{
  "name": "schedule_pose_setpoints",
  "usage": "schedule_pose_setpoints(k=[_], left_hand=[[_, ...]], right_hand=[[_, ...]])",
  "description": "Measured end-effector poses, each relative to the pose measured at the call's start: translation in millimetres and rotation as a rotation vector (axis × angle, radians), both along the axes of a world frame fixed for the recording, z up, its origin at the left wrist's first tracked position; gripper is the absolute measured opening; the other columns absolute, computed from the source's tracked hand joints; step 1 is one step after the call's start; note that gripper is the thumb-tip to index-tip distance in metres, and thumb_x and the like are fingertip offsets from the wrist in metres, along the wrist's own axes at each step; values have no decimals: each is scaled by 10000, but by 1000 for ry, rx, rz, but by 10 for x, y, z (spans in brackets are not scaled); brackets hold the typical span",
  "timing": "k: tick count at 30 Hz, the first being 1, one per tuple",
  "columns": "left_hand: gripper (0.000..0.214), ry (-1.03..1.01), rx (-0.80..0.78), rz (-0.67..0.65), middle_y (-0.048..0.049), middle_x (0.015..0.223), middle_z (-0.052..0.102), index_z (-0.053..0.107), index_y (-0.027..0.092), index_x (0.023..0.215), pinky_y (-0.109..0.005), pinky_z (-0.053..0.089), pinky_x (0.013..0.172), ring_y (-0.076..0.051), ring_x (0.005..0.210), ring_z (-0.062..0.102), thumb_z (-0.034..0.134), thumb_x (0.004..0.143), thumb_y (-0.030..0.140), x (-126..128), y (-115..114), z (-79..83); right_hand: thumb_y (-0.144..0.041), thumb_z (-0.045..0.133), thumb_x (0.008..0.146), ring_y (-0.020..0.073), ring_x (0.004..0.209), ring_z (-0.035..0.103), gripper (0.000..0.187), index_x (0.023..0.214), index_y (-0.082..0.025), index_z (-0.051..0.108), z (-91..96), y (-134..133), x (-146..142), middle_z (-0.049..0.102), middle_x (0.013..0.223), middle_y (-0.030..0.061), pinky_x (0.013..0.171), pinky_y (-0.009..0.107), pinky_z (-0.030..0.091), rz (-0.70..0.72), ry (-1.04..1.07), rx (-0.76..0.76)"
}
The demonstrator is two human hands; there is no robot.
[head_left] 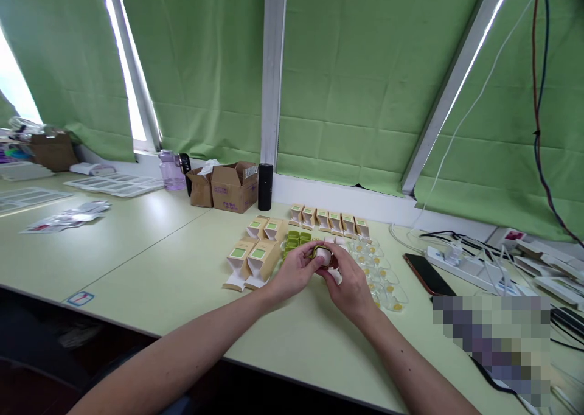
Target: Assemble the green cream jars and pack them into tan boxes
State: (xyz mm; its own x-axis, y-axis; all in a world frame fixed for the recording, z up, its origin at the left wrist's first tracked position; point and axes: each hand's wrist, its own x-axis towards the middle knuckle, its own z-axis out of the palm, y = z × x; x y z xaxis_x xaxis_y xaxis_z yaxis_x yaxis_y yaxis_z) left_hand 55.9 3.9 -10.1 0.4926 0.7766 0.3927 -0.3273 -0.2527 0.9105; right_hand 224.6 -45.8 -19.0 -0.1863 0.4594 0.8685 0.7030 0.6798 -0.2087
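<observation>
A small white, green-rimmed piece [323, 255] is gripped by the left hand [295, 269] and right hand [351, 284] together, over the table [182, 293] between beige cartons [264, 257] and clear plastic pieces [382, 274]. Fitting or adjusting appears in hand; the next move calls for steady, opposed pressure.

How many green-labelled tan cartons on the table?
10: six tan cartons in the back row, four in a block left of the left hand. Others may be hidden.
</observation>
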Motion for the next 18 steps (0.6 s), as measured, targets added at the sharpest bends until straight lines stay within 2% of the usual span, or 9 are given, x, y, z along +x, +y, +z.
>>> schedule_pose_setpoints(k=[6,10,14,16,18], left_hand=[[753,-28,-44,-55,-154,1215,762,632,167,1421,-436,632,977,-297,1100,765,827,853,621,-2,-2,13],[761,27,-28,-20,-127,1151,757,570,180,1499,-375,642,888,-259,1019,770,731,924,652,-54,-28,51],[604,127,111,147,-84,985,745,572,178,1458,-299,597,717,-201,830,743,609,1023,596,-111,-17,59],[482,180,245,269,-85,957,739,597,172,1392,-316,592,727,-209,838,726,594,1048,509,-135,-2,56],[376,228,434,393,-116,1055,735,610,176,1350,-370,605,819,-243,958,714,600,1043,392,-157,8,61]], right_hand=[[-171,564,1022,260,1028,744,402,1416,-251,550,-4,-23,-11,717,1293,135,839,422,664,21,106,-48],[-243,648,989,220,837,716,347,1332,-255,601,11,-57,-5,750,1177,97,785,410,641,-1,219,-155],[-349,735,947,231,890,731,363,1281,-247,637,40,-57,-27,759,1108,88,795,399,639,84,492,-340],[-411,771,923,221,869,731,393,1260,-244,657,62,-47,-48,762,1100,87,753,373,639,174,641,-435],[-472,819,880,200,789,719,438,1223,-236,683,92,-39,-70,770,1050,76,683,345,631,257,770,-501]])
